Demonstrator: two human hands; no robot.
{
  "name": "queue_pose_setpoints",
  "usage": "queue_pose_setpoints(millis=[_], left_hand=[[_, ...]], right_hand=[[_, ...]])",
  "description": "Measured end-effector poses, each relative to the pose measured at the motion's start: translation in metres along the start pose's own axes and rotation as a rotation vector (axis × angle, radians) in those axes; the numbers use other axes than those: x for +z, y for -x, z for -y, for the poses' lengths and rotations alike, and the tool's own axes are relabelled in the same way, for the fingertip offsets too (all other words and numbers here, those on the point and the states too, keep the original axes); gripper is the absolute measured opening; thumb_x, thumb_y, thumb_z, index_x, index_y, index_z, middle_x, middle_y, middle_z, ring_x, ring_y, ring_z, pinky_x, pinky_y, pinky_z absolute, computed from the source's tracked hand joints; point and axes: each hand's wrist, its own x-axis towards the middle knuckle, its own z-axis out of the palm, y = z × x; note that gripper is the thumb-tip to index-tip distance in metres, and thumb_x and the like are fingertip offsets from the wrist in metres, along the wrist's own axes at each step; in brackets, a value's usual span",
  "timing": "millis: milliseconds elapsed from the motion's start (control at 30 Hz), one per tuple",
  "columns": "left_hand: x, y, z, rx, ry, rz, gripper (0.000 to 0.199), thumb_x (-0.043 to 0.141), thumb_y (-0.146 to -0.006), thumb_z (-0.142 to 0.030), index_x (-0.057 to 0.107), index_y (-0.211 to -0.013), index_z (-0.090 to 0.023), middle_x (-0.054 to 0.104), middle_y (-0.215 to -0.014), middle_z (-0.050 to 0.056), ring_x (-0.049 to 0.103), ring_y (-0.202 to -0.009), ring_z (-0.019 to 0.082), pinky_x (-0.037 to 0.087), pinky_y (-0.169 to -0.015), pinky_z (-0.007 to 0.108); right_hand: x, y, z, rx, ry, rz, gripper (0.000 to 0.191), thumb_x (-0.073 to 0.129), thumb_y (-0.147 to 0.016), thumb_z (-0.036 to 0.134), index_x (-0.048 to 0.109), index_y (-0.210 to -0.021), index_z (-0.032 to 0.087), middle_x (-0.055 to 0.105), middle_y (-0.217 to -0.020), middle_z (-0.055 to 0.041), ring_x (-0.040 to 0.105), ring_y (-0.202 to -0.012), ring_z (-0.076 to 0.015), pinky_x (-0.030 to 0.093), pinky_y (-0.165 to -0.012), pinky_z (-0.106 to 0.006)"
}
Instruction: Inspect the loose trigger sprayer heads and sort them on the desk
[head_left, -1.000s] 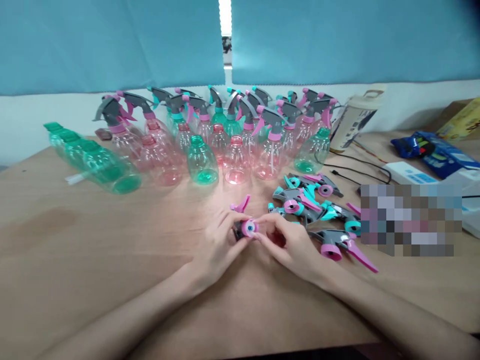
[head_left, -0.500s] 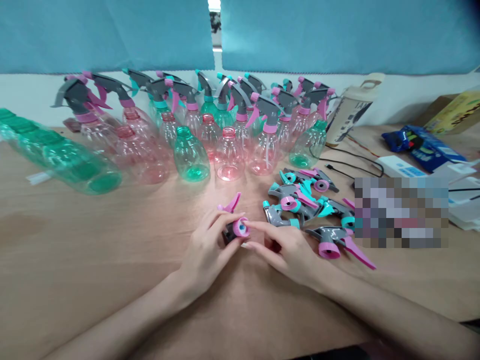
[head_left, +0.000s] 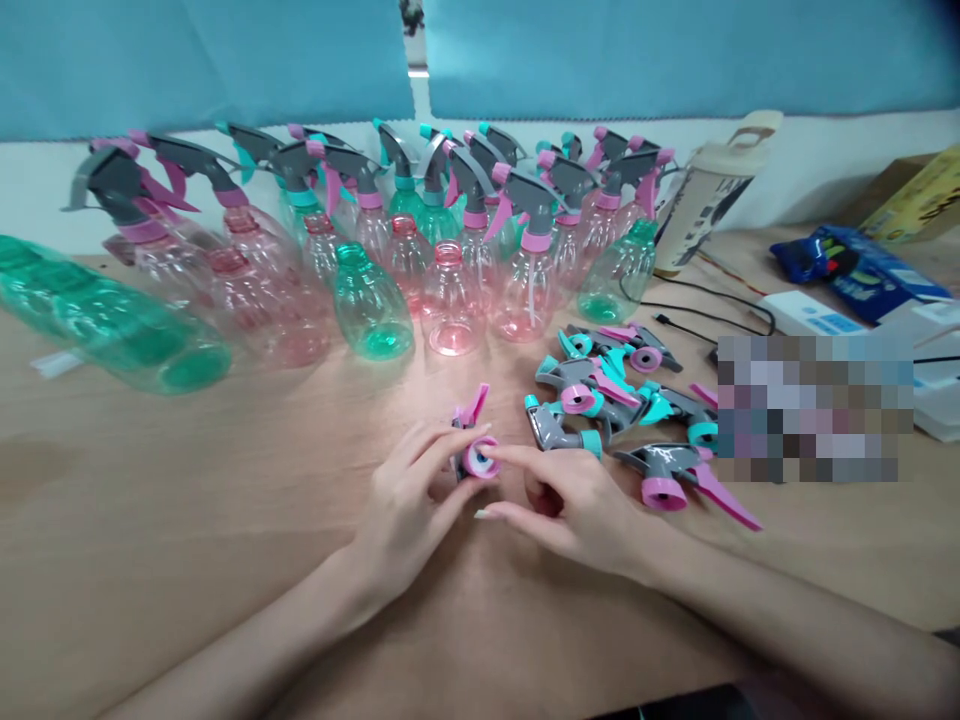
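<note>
My left hand [head_left: 409, 495] grips a grey-and-pink trigger spray head [head_left: 478, 466] between fingers and thumb. Its pink collar faces me, showing a white and dark inside, and its pink trigger points up and away. The index fingertip of my right hand [head_left: 566, 500] touches the collar's opening. The right thumb is stretched out apart below it, and the other right fingers are curled. Just right of my hands lies a pile of loose spray heads [head_left: 581, 398] in grey with pink or turquoise parts. One pink-collared spray head [head_left: 664, 492] lies nearest my right wrist.
Behind my hands stand open bottles, among them a green bottle [head_left: 371, 310] and a pink bottle [head_left: 452, 305]. Several bottles with spray heads [head_left: 525, 270] fill the back. Nested green bottles [head_left: 120, 320] lie left. A tumbler [head_left: 705, 205], cable [head_left: 705, 285] and blue packet [head_left: 855, 270] are right.
My right index fingertip has moved slightly into the collar's opening, and the right thumb has drawn away from the spray head. The collar is turned more toward me. The view has shifted slightly.
</note>
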Motion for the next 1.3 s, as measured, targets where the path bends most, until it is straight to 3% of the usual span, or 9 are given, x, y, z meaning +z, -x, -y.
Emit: queue_pose_setpoints(millis=[167,433,667,1000,1300], left_hand=[[-0.0012,-0.0012,-0.002,0.035,0.005,0.023,0.028,0.06,-0.086,-0.019,0.058,-0.113,-0.019,0.063,-0.098,0.005,0.06,-0.091,0.018,0.052,-0.081,0.032],[0.0005,0.0005,0.0005,0.091,0.069,0.066,0.034,0.058,-0.086,-0.014,0.056,-0.119,-0.02,0.064,-0.1,0.006,0.058,-0.091,0.017,0.053,-0.078,0.031],[0.003,0.0018,0.0024,0.106,0.113,0.081,0.039,0.061,-0.082,-0.006,0.056,-0.118,-0.019,0.064,-0.103,0.005,0.057,-0.091,0.016,0.051,-0.078,0.029],[0.0041,0.0001,0.002,0.128,0.111,0.112,0.033,0.061,-0.083,-0.009,0.058,-0.114,-0.018,0.066,-0.104,0.006,0.057,-0.094,0.018,0.052,-0.079,0.032],[0.0022,-0.0019,-0.0008,0.155,0.1,0.122,0.019,0.055,-0.087,-0.013,0.059,-0.106,-0.016,0.066,-0.1,0.007,0.057,-0.091,0.018,0.051,-0.077,0.032]], right_hand=[[-0.0016,0.0002,-0.0013,-0.035,0.043,-0.019,0.035,0.06,-0.086,0.035,0.061,-0.11,0.009,0.05,-0.053,0.0061,0.045,-0.046,-0.0075,0.041,-0.053,-0.019],[-0.0016,0.0028,-0.0024,0.058,0.018,0.023,0.03,0.059,-0.086,0.034,0.059,-0.11,0.016,0.045,-0.054,0.0077,0.042,-0.046,-0.0074,0.038,-0.05,-0.019],[-0.0003,0.0043,-0.0034,0.062,-0.054,0.052,0.02,0.059,-0.086,0.025,0.056,-0.104,0.018,0.041,-0.055,0.009,0.038,-0.045,-0.0066,0.034,-0.048,-0.019],[-0.0019,0.0027,-0.0027,0.092,-0.12,0.064,0.015,0.06,-0.085,0.02,0.055,-0.099,0.02,0.037,-0.056,0.0095,0.037,-0.046,-0.0064,0.031,-0.047,-0.019],[-0.0023,0.002,-0.0048,0.066,-0.065,0.126,0.016,0.057,-0.086,0.025,0.057,-0.101,0.02,0.042,-0.054,0.0086,0.041,-0.046,-0.0071,0.034,-0.049,-0.02]])
